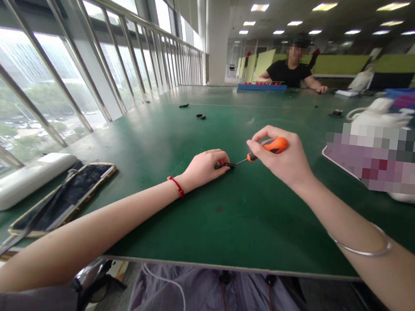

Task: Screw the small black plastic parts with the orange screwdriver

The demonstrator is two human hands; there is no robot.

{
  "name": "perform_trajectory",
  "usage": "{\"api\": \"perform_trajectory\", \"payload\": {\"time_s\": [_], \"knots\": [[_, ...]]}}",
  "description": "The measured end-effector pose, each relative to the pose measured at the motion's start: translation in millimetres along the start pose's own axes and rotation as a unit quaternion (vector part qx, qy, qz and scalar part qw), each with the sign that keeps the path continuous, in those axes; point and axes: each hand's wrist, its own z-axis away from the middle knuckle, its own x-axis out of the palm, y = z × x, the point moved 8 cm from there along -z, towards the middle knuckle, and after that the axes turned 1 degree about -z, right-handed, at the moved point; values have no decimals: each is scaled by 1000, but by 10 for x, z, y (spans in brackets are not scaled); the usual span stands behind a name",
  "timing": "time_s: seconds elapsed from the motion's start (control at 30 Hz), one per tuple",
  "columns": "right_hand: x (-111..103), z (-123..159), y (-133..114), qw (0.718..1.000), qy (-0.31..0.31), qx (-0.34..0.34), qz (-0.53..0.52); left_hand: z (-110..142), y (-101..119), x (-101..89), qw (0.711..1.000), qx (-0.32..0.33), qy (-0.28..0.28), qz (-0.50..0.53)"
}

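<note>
My right hand is closed round the orange and black handle of a screwdriver. Its thin metal shaft slants down to the left, and the tip meets a small black part. That part is pinched by the fingers of my left hand, which rests on the green table. Fingers hide some of the black part, so its exact kind cannot be made out.
Small black pieces lie farther up the table. At left are a phone and a long white device. White equipment stands at right. Across the table a person sits behind a blue tray. A metal railing runs along the left.
</note>
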Motion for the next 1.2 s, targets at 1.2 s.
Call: {"api": "perform_trajectory", "payload": {"time_s": [1.2], "knots": [[-17, 28, -55, 999, 31, -27, 21, -2, -36, 18, 1000, 1, -4, 16]]}}
